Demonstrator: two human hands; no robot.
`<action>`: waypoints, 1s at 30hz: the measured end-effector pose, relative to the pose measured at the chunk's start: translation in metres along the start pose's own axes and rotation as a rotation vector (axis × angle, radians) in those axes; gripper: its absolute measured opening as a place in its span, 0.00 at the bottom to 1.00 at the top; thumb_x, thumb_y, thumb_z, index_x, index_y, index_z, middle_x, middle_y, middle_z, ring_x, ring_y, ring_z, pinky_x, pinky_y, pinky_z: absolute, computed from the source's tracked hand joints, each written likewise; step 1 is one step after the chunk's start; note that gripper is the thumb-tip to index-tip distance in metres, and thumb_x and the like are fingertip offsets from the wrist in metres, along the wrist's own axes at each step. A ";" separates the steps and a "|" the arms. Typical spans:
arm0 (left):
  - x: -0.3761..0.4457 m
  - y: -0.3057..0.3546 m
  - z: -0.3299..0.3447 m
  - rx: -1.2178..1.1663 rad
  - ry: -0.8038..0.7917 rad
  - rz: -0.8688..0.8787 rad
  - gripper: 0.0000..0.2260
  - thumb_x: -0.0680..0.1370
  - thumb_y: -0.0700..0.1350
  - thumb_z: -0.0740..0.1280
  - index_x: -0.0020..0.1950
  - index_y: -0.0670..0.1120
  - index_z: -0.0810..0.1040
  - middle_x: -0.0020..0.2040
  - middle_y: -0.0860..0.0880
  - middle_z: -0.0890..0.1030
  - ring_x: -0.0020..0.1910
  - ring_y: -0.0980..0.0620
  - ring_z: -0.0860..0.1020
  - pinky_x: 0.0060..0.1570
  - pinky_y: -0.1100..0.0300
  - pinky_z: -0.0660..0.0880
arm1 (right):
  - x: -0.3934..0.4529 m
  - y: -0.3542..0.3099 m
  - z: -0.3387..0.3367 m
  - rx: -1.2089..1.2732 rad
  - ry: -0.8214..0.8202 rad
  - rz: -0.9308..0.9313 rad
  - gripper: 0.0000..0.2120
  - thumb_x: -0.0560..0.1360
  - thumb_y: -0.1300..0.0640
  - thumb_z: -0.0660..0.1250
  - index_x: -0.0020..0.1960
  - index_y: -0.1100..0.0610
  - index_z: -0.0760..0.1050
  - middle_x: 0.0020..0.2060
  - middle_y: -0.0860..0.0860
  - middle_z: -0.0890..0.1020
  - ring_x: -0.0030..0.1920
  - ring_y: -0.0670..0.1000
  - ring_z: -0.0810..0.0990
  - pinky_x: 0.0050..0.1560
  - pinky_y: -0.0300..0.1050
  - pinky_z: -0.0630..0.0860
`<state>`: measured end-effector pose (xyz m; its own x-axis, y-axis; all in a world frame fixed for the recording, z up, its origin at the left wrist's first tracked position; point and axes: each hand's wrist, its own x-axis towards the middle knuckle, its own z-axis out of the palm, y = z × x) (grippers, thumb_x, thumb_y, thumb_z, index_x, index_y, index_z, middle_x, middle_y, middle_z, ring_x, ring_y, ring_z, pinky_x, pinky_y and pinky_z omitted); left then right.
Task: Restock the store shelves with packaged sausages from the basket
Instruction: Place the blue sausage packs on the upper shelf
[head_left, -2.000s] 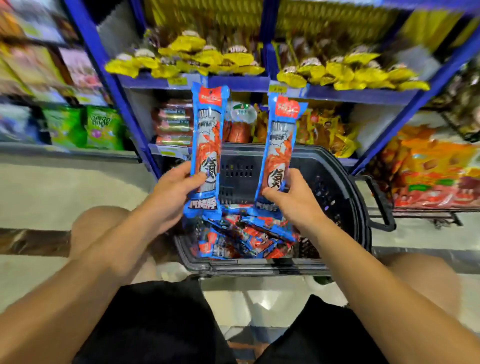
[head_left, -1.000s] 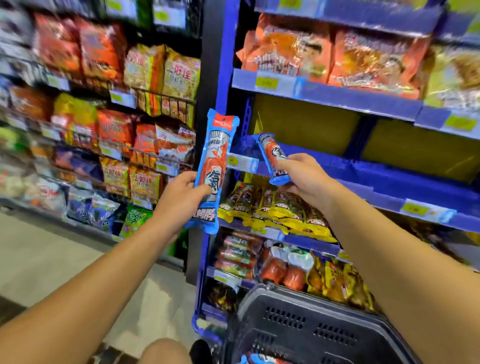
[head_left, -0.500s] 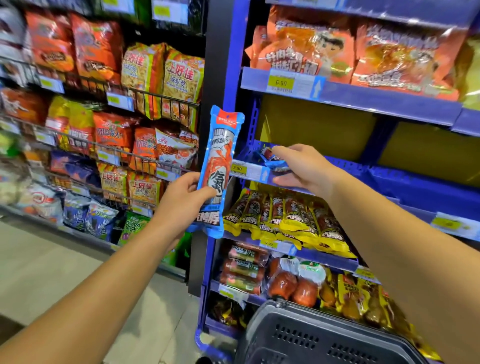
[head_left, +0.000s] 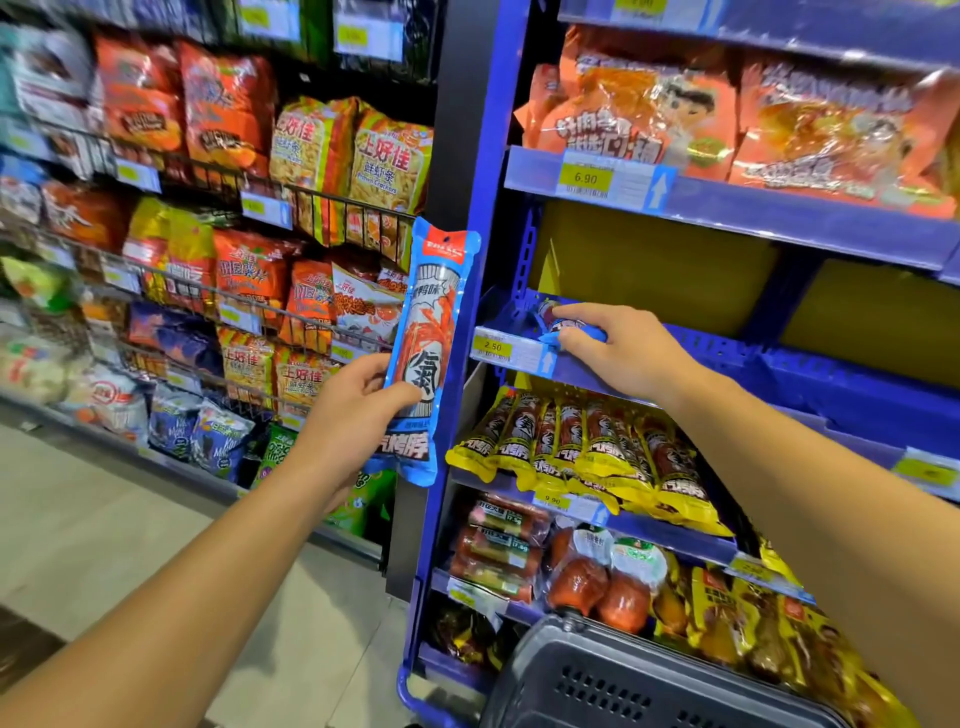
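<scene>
One blue sausage pack lies on the bare blue shelf under the right hand (fingers gripping it), while the left hand holds another pack, not shelved yet.

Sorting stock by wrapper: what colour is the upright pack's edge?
Blue, with a red top, on the pack in the left hand; head view.

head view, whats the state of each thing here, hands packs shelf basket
left hand: grips the upright blue sausage pack, off the shelf
right hand: holds a second blue sausage pack lying flat at the shelf's left front corner
blue metal shelf with the 2.50 tag: otherwise bare
yellow sausage packs: stocked in a row one shelf below
dark plastic basket: below, contents hidden
</scene>
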<state>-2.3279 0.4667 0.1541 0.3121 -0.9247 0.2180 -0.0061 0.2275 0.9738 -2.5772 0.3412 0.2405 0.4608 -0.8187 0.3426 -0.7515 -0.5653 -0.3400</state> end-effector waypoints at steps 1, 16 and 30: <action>0.000 0.000 -0.001 0.000 0.004 -0.003 0.08 0.76 0.37 0.66 0.52 0.48 0.80 0.46 0.48 0.86 0.44 0.47 0.85 0.41 0.50 0.81 | 0.002 -0.001 0.004 0.003 0.029 -0.006 0.19 0.81 0.44 0.60 0.70 0.45 0.72 0.69 0.46 0.74 0.67 0.51 0.73 0.57 0.39 0.66; 0.004 -0.002 -0.014 -0.004 0.013 0.008 0.09 0.73 0.41 0.67 0.49 0.53 0.80 0.45 0.50 0.86 0.43 0.50 0.85 0.38 0.56 0.81 | 0.031 -0.046 0.047 -0.040 0.194 0.062 0.20 0.80 0.42 0.61 0.68 0.49 0.74 0.66 0.53 0.77 0.54 0.59 0.78 0.52 0.50 0.74; -0.020 0.008 -0.015 0.071 -0.051 0.039 0.17 0.65 0.45 0.73 0.53 0.50 0.80 0.49 0.49 0.86 0.45 0.48 0.85 0.44 0.50 0.82 | 0.000 -0.021 0.025 -0.065 0.065 0.064 0.34 0.77 0.37 0.62 0.78 0.50 0.58 0.73 0.53 0.68 0.71 0.59 0.68 0.66 0.58 0.69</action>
<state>-2.3198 0.4915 0.1562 0.2618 -0.9302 0.2574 -0.0857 0.2432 0.9662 -2.5496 0.3507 0.2259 0.3809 -0.8436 0.3786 -0.8086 -0.5025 -0.3061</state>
